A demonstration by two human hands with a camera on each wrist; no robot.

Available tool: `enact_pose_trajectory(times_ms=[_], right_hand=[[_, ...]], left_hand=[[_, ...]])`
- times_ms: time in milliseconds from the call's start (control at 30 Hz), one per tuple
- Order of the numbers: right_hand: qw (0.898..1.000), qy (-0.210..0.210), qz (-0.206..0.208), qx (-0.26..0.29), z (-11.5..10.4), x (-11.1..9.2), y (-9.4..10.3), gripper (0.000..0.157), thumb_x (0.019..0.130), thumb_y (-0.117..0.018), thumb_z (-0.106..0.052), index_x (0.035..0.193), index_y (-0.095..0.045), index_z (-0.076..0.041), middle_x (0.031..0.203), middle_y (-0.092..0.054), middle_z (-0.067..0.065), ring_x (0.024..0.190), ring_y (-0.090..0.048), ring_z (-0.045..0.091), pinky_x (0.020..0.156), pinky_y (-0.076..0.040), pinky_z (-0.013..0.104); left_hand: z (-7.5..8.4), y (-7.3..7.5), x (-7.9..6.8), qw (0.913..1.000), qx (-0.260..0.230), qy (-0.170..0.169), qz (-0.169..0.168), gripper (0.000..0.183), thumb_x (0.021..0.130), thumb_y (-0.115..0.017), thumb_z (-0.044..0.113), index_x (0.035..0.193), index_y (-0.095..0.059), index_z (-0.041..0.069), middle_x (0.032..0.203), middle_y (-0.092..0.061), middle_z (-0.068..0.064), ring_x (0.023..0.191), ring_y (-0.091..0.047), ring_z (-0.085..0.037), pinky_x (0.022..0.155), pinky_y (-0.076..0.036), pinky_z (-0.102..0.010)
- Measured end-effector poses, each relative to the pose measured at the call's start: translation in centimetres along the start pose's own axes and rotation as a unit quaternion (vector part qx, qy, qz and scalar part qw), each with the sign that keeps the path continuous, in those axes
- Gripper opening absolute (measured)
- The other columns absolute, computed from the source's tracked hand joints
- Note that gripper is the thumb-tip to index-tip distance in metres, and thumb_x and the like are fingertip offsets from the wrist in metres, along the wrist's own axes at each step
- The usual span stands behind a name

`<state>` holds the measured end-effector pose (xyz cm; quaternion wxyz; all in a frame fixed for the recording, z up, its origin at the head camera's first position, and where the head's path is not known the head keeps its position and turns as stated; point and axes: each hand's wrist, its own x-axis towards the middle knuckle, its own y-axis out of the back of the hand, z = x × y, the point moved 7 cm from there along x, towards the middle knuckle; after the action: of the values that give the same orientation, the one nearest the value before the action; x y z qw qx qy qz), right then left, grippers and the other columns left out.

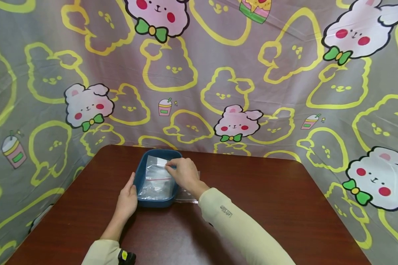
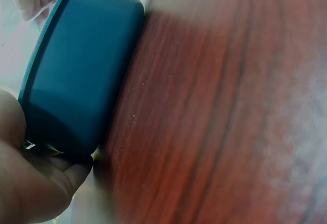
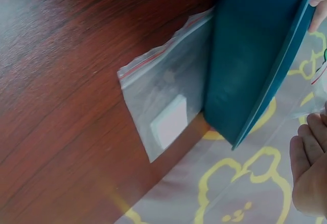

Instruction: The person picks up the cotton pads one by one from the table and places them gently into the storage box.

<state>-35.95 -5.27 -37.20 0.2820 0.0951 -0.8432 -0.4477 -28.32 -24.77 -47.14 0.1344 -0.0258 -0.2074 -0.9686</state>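
Observation:
A clear zip bag (image 1: 157,187) with a red seal line lies tilted over the blue plastic container (image 1: 156,203). Thumb and fingertips of my right hand (image 1: 185,173) pinch the bag by its upper right edge, near a white patch. At the container's left side my left hand (image 1: 127,198) grips the wall, thumb by the rim and fingers round the outside, as the left wrist view shows. The bag hides most of the container's inside. Beside the container's right wall, a second zip bag (image 3: 158,91) lies flat on the table with a white block (image 3: 171,121) in it.
The dark red-brown wooden table (image 1: 258,206) carries the container near its far left edge. A patterned cloth (image 1: 192,99) with bear and rabbit drawings hangs behind the table and along both sides.

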Motion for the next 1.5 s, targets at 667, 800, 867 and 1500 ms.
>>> enact_pose_trajectory(times_ms=[667, 800, 867, 1500], right_hand=[[1.000, -0.007, -0.014, 0.008, -0.6, -0.1, -0.8, 0.016, 0.094, -0.072, -0.032, 0.103, -0.082, -0.023, 0.089, -0.076, -0.009, 0.077, -0.065, 0.009, 0.063, -0.049, 0.021], [1.000, -0.006, -0.026, 0.005, -0.7, -0.2, -1.2, 0.017, 0.095, -0.071, -0.032, 0.104, -0.082, -0.022, 0.086, -0.075, -0.008, 0.071, -0.061, 0.007, 0.058, -0.046, 0.020], [1.000, -0.003, -0.030, -0.002, -0.7, -0.3, -1.4, 0.017, 0.095, -0.071, -0.033, 0.104, -0.082, -0.022, 0.085, -0.075, -0.008, 0.068, -0.060, 0.007, 0.056, -0.045, 0.020], [0.999, -0.009, -0.049, -0.020, 1.0, -0.9, -2.1, 0.023, 0.092, -0.074, -0.035, 0.111, -0.080, -0.022, 0.099, -0.076, -0.006, 0.091, -0.070, 0.015, 0.075, -0.056, 0.028]], left_hand=[[0.0, 0.0, 0.0, 1.0000, 0.006, 0.003, 0.004, 0.055, 0.107, -0.031, 0.005, 0.161, -0.021, 0.009, 0.162, -0.023, -0.020, 0.148, -0.021, -0.036, 0.120, -0.017, -0.052], [0.0, 0.0, 0.0, 0.9999, 0.007, 0.005, 0.005, 0.054, 0.107, -0.031, 0.006, 0.161, -0.022, 0.010, 0.162, -0.023, -0.021, 0.148, -0.021, -0.037, 0.120, -0.017, -0.052], [0.0, -0.1, 0.0, 0.9999, 0.007, 0.008, 0.003, 0.054, 0.108, -0.031, 0.006, 0.161, -0.021, 0.010, 0.162, -0.022, -0.020, 0.148, -0.020, -0.037, 0.120, -0.017, -0.052], [0.0, -0.1, 0.0, 1.0000, 0.002, 0.001, 0.003, 0.054, 0.107, -0.032, 0.004, 0.160, -0.022, 0.008, 0.162, -0.023, -0.018, 0.148, -0.020, -0.035, 0.120, -0.017, -0.051]])
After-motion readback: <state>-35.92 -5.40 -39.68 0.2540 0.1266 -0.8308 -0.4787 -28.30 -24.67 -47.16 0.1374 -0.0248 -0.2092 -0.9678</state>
